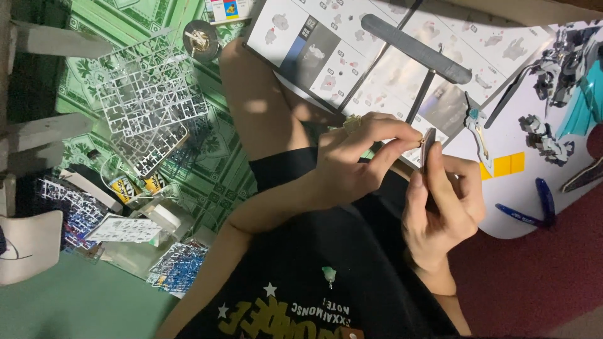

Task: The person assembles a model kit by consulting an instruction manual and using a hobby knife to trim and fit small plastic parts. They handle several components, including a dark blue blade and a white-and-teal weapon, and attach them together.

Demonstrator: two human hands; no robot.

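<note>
Green patterned flooring (pixel 213 157) runs along one side of the scene, strewn with grey and blue plastic part frames (pixel 151 100), while a white bench (pixel 502 220) carries an open instruction booklet (pixel 352 50), a long grey sanding stick (pixel 414 41), tweezers (pixel 477 135), blue-handled nippers (pixel 534 210) and a partly built model figure (pixel 565 69). Above the black shirt (pixel 326 282) in the person's lap, the right hand (pixel 446 207) is clenched around a slim dark flat tool (pixel 428 147), held upright with the thumb laid along its side. The left hand (pixel 352 163) pinches a very small gold-coloured part (pixel 419 140) between thumb and forefinger, pressing it against the tool's top end. It looks like sanding or trimming of that piece, and I judge it goes best with short, light strokes, the part gripped close to its edge so it cannot flick away, and checked often. Both wrists are bent inward, the left forearm crossing the body, the hands meeting just in front of the bench edge.
</note>
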